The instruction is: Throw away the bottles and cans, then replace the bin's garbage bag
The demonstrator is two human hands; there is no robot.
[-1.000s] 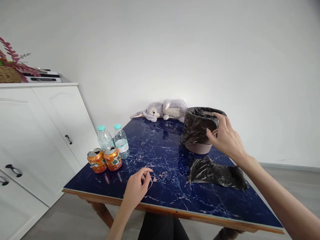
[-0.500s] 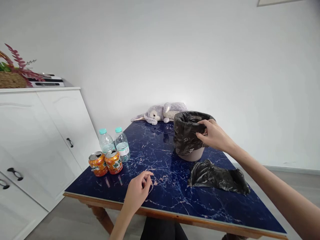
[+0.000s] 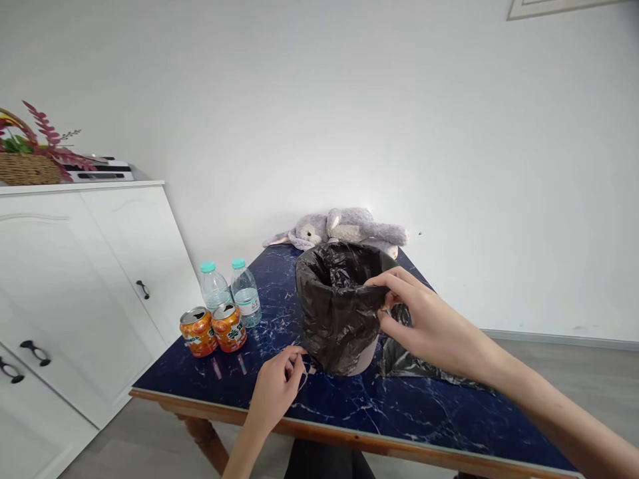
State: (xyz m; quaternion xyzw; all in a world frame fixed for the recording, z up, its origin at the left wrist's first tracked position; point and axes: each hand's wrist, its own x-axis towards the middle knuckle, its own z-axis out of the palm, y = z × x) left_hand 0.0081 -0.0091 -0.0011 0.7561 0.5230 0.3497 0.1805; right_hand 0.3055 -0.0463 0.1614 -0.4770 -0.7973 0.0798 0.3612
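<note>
A small bin lined with a black plastic bag (image 3: 337, 309) stands on the dark blue marbled table (image 3: 424, 412), near its front. My right hand (image 3: 424, 326) grips the bin's right rim, fingers pinched over the bag. My left hand (image 3: 277, 389) rests on the table just left of the bin's base, fingers curled in a loose pinch with nothing clearly in them. A loose black bag (image 3: 419, 362) lies crumpled on the table behind my right hand, partly hidden by it.
Two orange drink cans (image 3: 214, 329) and two water bottles (image 3: 229, 289) stand at the table's left edge. A grey plush toy (image 3: 344, 229) lies at the far edge by the wall. A white cabinet (image 3: 74, 286) with a basket (image 3: 27, 166) stands left.
My right hand has dragged the lined bin from the far right of the table towards me, to the front middle beside my left hand. My left hand has stayed put.
</note>
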